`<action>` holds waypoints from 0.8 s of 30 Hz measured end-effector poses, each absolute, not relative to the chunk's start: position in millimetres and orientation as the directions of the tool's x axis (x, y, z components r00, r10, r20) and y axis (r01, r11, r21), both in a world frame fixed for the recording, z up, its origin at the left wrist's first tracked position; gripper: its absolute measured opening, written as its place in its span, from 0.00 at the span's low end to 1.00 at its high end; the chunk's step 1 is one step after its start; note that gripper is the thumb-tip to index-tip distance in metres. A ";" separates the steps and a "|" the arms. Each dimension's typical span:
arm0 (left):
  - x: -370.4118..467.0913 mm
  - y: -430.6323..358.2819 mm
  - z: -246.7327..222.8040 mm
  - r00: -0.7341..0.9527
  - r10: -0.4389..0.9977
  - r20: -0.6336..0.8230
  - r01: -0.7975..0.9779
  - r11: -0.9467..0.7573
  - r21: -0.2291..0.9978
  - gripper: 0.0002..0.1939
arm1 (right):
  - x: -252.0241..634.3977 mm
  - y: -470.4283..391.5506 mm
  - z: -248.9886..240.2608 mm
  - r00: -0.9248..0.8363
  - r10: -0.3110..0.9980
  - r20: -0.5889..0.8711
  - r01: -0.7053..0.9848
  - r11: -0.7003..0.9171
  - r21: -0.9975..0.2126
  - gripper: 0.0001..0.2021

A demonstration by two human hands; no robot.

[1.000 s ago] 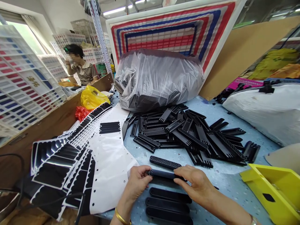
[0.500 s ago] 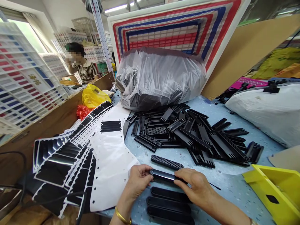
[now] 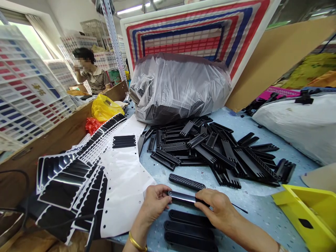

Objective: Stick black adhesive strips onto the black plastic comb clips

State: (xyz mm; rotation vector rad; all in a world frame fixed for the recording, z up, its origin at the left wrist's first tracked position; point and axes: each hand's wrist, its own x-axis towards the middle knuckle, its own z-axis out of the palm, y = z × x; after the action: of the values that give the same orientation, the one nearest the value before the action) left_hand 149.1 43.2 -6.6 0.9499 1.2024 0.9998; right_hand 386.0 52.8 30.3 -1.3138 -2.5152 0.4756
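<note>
Between my two hands is a long black plastic strip (image 3: 182,197) with rounded ends, its glossy top facing up. My left hand (image 3: 156,200) pinches its left end, thumb and fingers closed. My right hand (image 3: 216,203) grips the right end and covers it. Just beyond lies a black strip with a lattice pattern (image 3: 187,181). Nearer me, several smooth black strips (image 3: 189,235) lie side by side, partly under my right wrist. To the left is a white backing sheet (image 3: 123,189) with one small group of black stickers (image 3: 124,141) on it.
A heap of black plastic pieces (image 3: 210,150) spreads over the blue table, before a filled plastic bag (image 3: 181,87). Sticker sheets (image 3: 65,185) overlap at left. A yellow bin (image 3: 307,213) stands at right, below a white sack (image 3: 294,122). Another person (image 3: 96,77) sits at the back left.
The held strip has tilted slightly, so the shine on its top has shifted. Both hands keep nearly the same place and grip.
</note>
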 end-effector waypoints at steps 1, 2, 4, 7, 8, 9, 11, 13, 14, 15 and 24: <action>149.0 43.0 -6.4 0.084 0.958 -0.275 -0.096 0.283 0.954 0.13 | 385.7 52.8 30.2 -0.553 0.829 0.077 0.744 0.534 -0.402 0.09; 148.8 42.9 -6.3 0.086 0.959 -0.271 -0.093 0.279 0.956 0.13 | 385.4 52.7 30.1 -0.551 0.831 0.073 0.748 0.531 -0.398 0.09; 148.6 42.8 -6.6 0.090 0.960 -0.266 -0.085 0.273 0.958 0.13 | 384.7 52.4 30.0 -0.547 0.835 0.066 0.756 0.526 -0.388 0.09; 148.6 42.8 -8.0 0.088 0.961 -0.261 -0.078 0.268 0.960 0.13 | 383.9 52.0 29.3 -0.544 0.837 0.052 0.770 0.523 -0.367 0.09; 148.7 42.9 -8.4 0.087 0.961 -0.262 -0.078 0.269 0.960 0.13 | 383.8 51.9 29.0 -0.544 0.838 0.047 0.773 0.522 -0.360 0.08; 148.9 42.9 -8.6 0.083 0.961 -0.263 -0.080 0.270 0.960 0.13 | 383.8 51.9 28.7 -0.545 0.837 0.044 0.775 0.523 -0.354 0.08; 149.4 43.0 -8.4 0.082 0.960 -0.268 -0.082 0.275 0.958 0.13 | 383.9 51.7 27.9 -0.549 0.834 0.050 0.774 0.530 -0.348 0.08; 149.6 42.9 -7.4 0.081 0.959 -0.272 -0.083 0.278 0.957 0.13 | 384.0 51.6 27.3 -0.551 0.832 0.063 0.769 0.536 -0.348 0.08; 149.7 42.9 -6.8 0.081 0.959 -0.272 -0.084 0.279 0.957 0.13 | 384.1 51.5 27.1 -0.550 0.832 0.066 0.769 0.536 -0.348 0.08; 149.6 42.8 -6.2 0.082 0.959 -0.273 -0.084 0.279 0.957 0.13 | 384.1 51.4 26.8 -0.550 0.833 0.066 0.770 0.536 -0.347 0.08; 146.1 43.5 -6.2 0.087 0.961 -0.262 -0.074 0.268 0.961 0.15 | 382.8 49.9 26.0 -0.531 0.846 0.058 0.780 0.514 -0.356 0.08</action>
State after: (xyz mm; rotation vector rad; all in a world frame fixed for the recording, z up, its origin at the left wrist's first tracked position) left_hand 146.1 43.5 -6.2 0.9860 1.2073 0.9955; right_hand 382.8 49.9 26.0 -1.3826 -2.5314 0.4256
